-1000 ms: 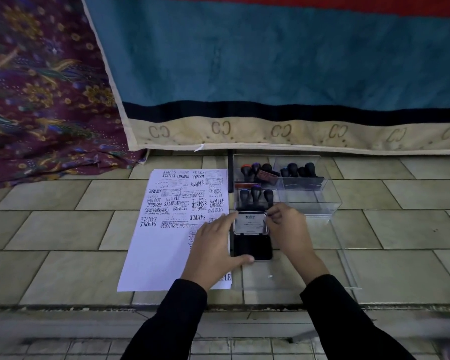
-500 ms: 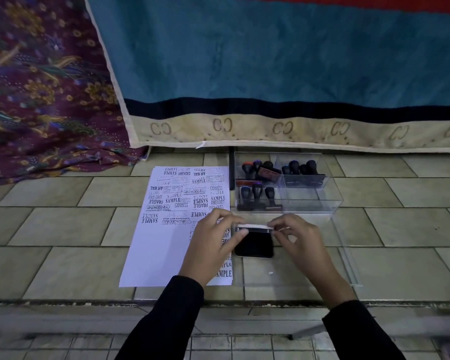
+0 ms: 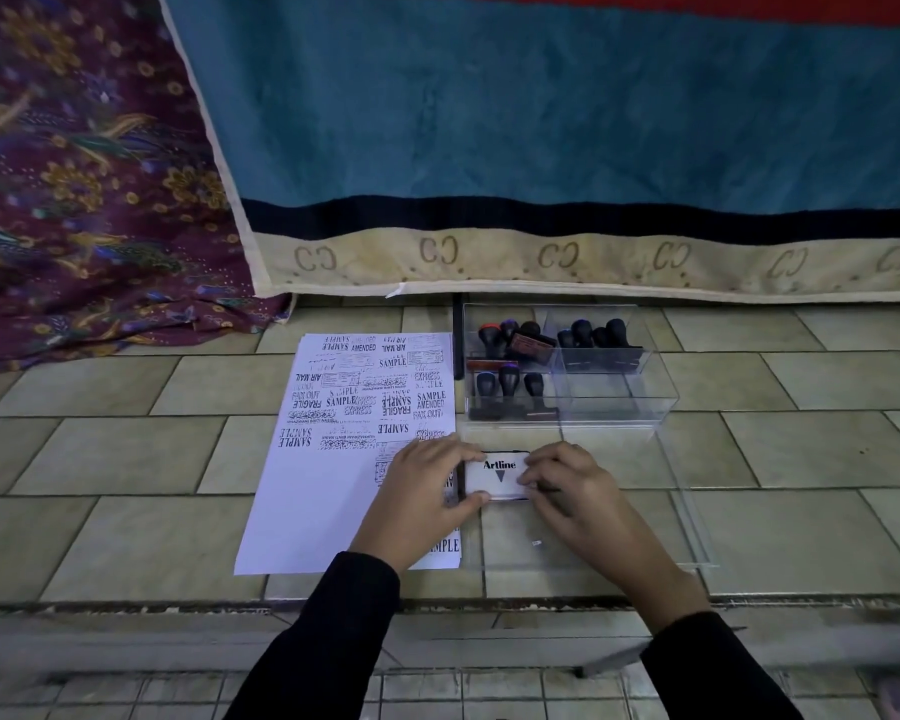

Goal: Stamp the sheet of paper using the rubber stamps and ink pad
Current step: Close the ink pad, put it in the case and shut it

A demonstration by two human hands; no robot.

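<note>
Ink pad (image 3: 497,478), flat rectangle, hands (image 3: 427,493) gripping sides

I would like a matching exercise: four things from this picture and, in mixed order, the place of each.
1 ink pad
2 sheet of paper
3 rubber stamps
4 blue cloth

A inside the clear box
B hanging behind that box
C between left hand and right hand
D flat on the tiles, beside the ink pad

Pairs: 1-C, 2-D, 3-A, 4-B
</note>
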